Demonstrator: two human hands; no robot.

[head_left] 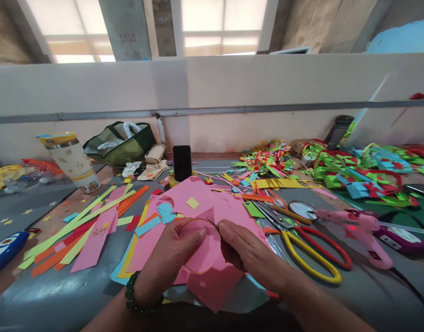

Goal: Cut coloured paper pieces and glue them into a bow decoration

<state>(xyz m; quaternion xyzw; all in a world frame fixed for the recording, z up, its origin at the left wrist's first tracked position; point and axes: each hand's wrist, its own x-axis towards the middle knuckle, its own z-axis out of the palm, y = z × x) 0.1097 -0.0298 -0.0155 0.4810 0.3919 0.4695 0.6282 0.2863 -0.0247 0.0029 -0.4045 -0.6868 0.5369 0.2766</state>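
My left hand, with a dark bead bracelet on its wrist, grips a sheet of pink paper and presses a thin round ring onto it with the thumb. My right hand is closed in a pinch on a thin dark pointed tool. The tool's tip rests at the ring's upper edge. More pink paper with cut-out holes lies just beyond both hands on the grey table.
Yellow-handled scissors and red-handled scissors lie right of my right hand, beside a pink glue gun. Coloured paper strips lie to the left. A black phone, a cup, a green bag and folded paper pieces stand further back.
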